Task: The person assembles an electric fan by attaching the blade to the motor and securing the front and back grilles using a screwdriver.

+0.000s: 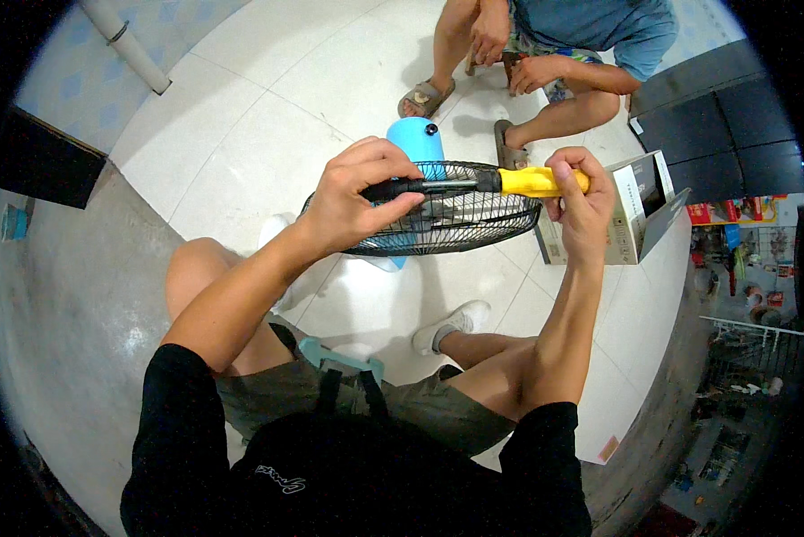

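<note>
My right hand (579,192) is closed around the yellow handle of a screwdriver (531,183), held level with its metal shaft toward the left. At the shaft's other end, the fingers of my left hand (361,197) pinch a dark piece (386,191) that they partly hide. Just below and behind both hands is an electric fan's black wire guard (446,234), seen nearly edge-on. Under the guard stands the fan's light blue body (412,134), with a small black knob (431,129) on it.
Across from me sits a person (590,36) in a blue shirt and sandals. An opened cardboard box (630,215) stands on the tiled floor at the right. Farther right are shelves (751,304) with assorted goods. A pipe (129,49) runs down the wall at far left.
</note>
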`<state>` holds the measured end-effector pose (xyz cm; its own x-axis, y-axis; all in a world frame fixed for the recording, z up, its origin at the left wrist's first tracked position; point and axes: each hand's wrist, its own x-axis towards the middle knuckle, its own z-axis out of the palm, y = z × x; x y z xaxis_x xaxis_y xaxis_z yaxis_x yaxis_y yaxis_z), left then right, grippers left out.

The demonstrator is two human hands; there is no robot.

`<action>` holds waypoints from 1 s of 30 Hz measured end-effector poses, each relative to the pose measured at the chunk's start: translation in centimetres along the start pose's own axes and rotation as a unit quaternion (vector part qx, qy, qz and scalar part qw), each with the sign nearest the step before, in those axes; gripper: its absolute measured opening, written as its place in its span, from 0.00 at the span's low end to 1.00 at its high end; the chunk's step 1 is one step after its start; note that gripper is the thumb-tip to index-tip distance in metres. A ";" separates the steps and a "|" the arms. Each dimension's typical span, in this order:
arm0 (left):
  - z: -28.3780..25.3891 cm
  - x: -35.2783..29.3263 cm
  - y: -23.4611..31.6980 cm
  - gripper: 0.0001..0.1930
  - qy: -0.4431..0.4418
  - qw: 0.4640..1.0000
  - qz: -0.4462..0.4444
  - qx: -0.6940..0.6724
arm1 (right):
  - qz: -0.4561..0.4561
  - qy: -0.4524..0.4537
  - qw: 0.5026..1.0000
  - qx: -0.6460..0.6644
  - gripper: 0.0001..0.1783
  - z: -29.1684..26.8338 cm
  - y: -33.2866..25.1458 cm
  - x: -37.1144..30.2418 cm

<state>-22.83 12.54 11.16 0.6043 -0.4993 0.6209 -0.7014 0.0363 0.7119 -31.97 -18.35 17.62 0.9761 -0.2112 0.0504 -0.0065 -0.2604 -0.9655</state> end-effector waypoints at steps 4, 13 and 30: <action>-0.2 -0.1 -0.2 0.12 -0.003 1.000 -0.002 0.009 | -0.103 0.034 0.993 0.038 0.14 3.1 -1.2 0.1; -0.2 -0.1 0.0 0.12 -0.005 1.000 -0.005 -0.001 | -0.040 -0.004 0.999 0.028 0.19 1.7 -0.2 0.2; 0.0 -0.1 0.0 0.12 -0.006 1.000 -0.011 0.006 | 0.007 -0.009 1.000 -0.021 0.19 0.0 -0.4 -0.3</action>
<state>-22.95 12.58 11.08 0.6158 -0.5098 0.6007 -0.6920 0.0146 0.7218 -32.22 -18.17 18.00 0.9797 -0.1982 0.0316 -0.0292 -0.2964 -0.9546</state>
